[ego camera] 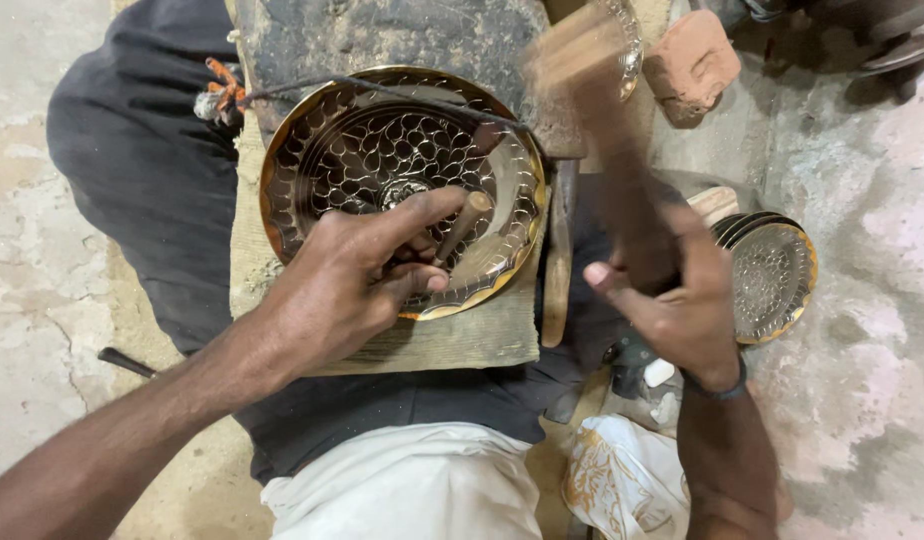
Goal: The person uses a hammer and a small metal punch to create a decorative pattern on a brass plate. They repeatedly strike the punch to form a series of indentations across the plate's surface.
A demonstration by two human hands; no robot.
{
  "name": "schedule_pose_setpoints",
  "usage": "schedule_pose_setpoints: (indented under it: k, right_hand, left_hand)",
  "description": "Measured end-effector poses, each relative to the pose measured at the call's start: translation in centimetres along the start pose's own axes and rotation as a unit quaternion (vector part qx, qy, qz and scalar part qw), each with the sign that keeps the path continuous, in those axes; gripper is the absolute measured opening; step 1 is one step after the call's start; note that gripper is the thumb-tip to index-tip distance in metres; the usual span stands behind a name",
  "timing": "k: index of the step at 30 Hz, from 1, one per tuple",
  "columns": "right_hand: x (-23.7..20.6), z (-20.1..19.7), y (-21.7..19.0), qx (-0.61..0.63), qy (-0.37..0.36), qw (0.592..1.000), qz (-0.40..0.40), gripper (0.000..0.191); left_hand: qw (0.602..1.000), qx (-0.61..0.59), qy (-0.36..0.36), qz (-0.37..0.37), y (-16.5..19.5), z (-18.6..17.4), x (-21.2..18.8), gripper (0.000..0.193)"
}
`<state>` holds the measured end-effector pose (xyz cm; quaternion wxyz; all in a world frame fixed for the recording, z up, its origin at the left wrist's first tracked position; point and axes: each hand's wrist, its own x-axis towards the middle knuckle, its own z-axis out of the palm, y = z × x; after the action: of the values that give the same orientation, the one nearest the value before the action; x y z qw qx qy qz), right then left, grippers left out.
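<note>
A round brass plate (pixel 382 150) with an engraved scale pattern lies on a wooden board (pixel 462 340) across my lap. My left hand (pixel 357 280) rests on the plate's lower right part and pinches a short chisel (pixel 462 222) tilted against the metal. My right hand (pixel 677 300) grips the handle of a wooden mallet (pixel 582 60), raised above the plate's right edge and blurred by motion. A dark cord (pixel 382 92) runs across the plate's top.
A stack of similar engraved plates (pixel 772 280) sits on the concrete floor at right. A reddish brick piece (pixel 692 60) lies at upper right. A wooden stick (pixel 557 260) lies beside the board. A white patterned bag (pixel 622 470) is by my right knee.
</note>
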<state>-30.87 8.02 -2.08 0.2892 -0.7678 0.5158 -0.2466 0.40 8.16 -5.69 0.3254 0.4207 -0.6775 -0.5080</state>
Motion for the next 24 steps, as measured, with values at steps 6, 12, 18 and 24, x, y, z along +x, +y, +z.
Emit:
schedule_pose_setpoints:
  k: [6, 12, 18, 24]
  right_hand:
    - [1.2, -0.6, -0.1, -0.101, -0.112, 0.988, 0.037, 0.06]
    - [0.6, -0.2, 0.7, -0.031, -0.009, 0.999, 0.039, 0.056]
    - [1.4, 0.7, 1.1, 0.022, 0.041, 0.999, -0.024, 0.058]
    - [2.4, -0.3, 0.0, -0.074, -0.066, 0.994, 0.046, 0.055]
  left_hand:
    - [0.999, 0.04, 0.001, 0.007, 0.1, 0.1, 0.0, 0.054]
    - [0.998, 0.008, -0.004, -0.06, 0.0, 0.8, 0.0, 0.058]
    - [1.0, -0.002, 0.018, 0.0, -0.1, 1.0, 0.0, 0.056]
    - [0.995, 0.063, 0.049, 0.063, -0.3, 1.2, 0.0, 0.053]
